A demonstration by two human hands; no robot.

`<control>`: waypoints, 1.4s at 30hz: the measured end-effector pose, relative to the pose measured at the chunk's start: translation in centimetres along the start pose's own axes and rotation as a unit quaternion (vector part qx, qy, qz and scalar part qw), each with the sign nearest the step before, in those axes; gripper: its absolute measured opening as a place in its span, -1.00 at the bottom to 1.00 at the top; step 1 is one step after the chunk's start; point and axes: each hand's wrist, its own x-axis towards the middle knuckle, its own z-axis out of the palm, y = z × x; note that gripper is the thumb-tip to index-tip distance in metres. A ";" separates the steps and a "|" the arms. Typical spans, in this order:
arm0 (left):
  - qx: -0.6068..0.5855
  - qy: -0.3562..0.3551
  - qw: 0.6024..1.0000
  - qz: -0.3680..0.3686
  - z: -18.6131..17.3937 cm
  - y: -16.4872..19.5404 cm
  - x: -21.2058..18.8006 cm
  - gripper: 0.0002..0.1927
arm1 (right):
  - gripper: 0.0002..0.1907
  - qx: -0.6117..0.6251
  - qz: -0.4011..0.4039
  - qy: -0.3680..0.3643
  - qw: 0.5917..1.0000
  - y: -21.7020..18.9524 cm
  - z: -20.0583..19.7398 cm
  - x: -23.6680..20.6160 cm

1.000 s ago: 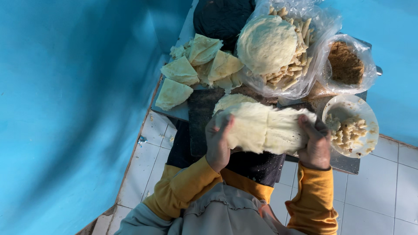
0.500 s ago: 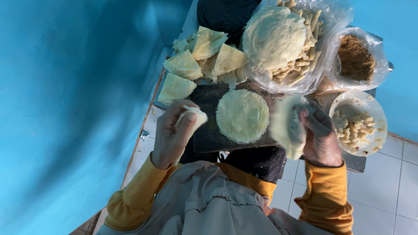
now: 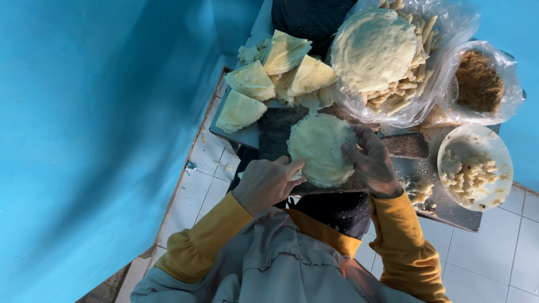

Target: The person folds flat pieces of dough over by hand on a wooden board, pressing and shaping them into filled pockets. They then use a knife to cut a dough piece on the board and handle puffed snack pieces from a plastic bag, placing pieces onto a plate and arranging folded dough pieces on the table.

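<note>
On the dark board (image 3: 269, 132) just in front of the person, a round, pale wrapper (image 3: 320, 148) lies flat, and both hands rest at its near edge. The left hand (image 3: 268, 182) sits at the wrapper's lower left, fingers loosely curled with the tips touching the rim, gripping nothing. The right hand (image 3: 373, 163) lies on the wrapper's right side, fingers spread and pressed flat on it, also holding nothing. Yellow sleeves (image 3: 401, 247) run back from both wrists. To the right of that hand, a white bowl (image 3: 497, 151) holds pale, lumpy filling (image 3: 466, 177), with crumbs on the board beside it. Beyond the wrapper, folded triangles (image 3: 269, 76) are piled at the board's far left. Farther right, a clear bag (image 3: 443, 33) holds a stack of rounds (image 3: 373, 47) over pale rolled sticks, and beside it a smaller bag holds brown crumbs (image 3: 477, 84). A blue wall (image 3: 90, 129) stands to the left, above white floor tiles (image 3: 196, 185).
</note>
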 end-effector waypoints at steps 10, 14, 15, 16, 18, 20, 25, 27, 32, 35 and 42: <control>-0.007 -0.036 0.999 -0.004 0.9 0.0 -0.3 -0.73 | -0.50 -0.072 -0.014 0.040 0.996 0.4 0.5 -0.8; -0.025 -0.023 0.999 0.000 0.3 0.3 -0.1 -0.74 | -0.49 -0.174 -0.030 0.063 0.982 -1.3 1.3 -1.4; -0.039 -0.007 0.999 0.004 -0.1 0.4 -0.1 -0.75 | -0.48 -0.217 -0.029 0.069 0.973 -2.0 1.5 -1.7; -0.053 0.011 0.999 0.008 -0.5 0.5 0.0 -0.76 | -0.48 -0.285 -0.073 0.100 0.950 -2.7 1.7 -2.3; -0.176 0.027 0.984 -0.016 -1.2 1.1 0.1 -0.76 | -0.47 -0.413 -0.159 0.161 0.882 -3.6 2.2 -3.9; -0.275 0.032 0.960 -0.049 -1.5 1.8 0.6 -0.74 | -0.38 0.003 -0.158 -0.002 0.987 -3.8 2.9 -5.3; -0.377 0.070 0.918 -0.096 0.3 3.6 3.0 -0.67 | -0.71 0.143 -0.037 -0.061 0.987 -1.7 2.9 -6.8; -0.419 0.047 0.901 -0.096 0.9 3.3 3.3 -0.68 | -0.90 0.216 -0.065 0.000 0.974 -1.0 1.7 -6.7; -0.640 0.006 0.766 -0.054 1.9 2.8 3.6 -0.62 | -0.93 0.205 -0.123 0.069 0.969 -1.5 -0.8 -6.3; -0.694 -0.033 0.712 -0.100 2.0 2.8 3.4 -0.55 | -0.89 0.223 -0.086 0.118 0.964 -2.8 -0.6 -6.5; -0.880 -0.037 0.468 -0.067 3.1 3.6 3.1 -0.39 | -0.84 0.261 -0.078 0.150 0.951 -4.6 1.5 -6.4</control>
